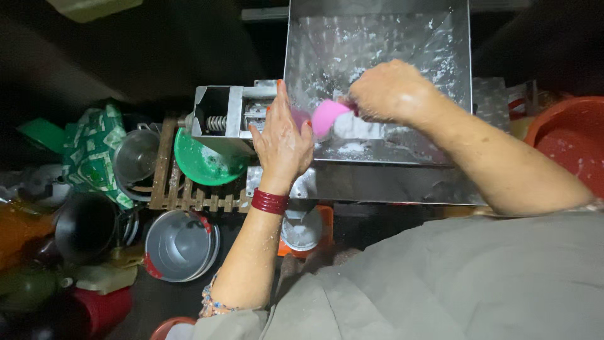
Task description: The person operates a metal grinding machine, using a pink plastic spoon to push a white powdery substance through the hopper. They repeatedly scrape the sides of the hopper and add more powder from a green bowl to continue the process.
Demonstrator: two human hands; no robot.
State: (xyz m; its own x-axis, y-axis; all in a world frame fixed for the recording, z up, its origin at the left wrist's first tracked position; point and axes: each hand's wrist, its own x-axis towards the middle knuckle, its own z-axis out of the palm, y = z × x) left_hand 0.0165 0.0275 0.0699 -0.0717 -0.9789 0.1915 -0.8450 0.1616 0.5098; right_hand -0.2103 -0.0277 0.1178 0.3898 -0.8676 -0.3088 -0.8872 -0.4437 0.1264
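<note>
i see a big metal hopper [377, 38] on a grinding machine, dusted white inside with flour. my right hand [390, 93] is closed tight around a pink scoop [328, 117] down at the hopper's front edge, by the left corner. my left hand [281, 141] lies flat and open on that front edge, holding nothing. i think i am scraping the flour toward the hole. next the scoop needs a slow push along the bottom. a green bowl [204, 160] sits left of the machine.

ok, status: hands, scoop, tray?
Right hand grips pink scoop in floury steel tray. Left hand open at tray's edge. Nothing blocking.
</note>
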